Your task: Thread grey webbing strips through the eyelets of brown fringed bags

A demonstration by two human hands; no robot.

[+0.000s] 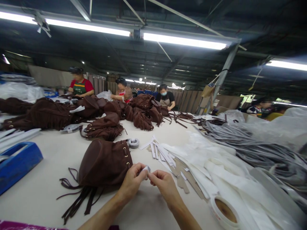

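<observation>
My left hand (134, 177) is closed on a small whitish-grey wrapped piece (146, 168), pinched between thumb and fingers. Close beside it, the thumb and forefinger of my right hand (163, 182) are pressed together at the piece's lower edge; what they grip is too small to make out. A dark brown drawstring bag (103, 163) with gold eyelets and a fringed tassel lies on its side just left of my hands. Behind the bag sits a wrapped grey coil of strap (133, 143). White paper strips (159, 151) and grey-brown card pieces (181, 179) lie beyond my right hand.
A blue tape dispenser (21, 163) stands at left, and a tape roll (225, 209) at lower right. More brown bags (141, 111) are heaped across the far table. White sheeting (230, 175) and grey straps (254, 147) cover the right. Several co-workers (81, 84) are beyond.
</observation>
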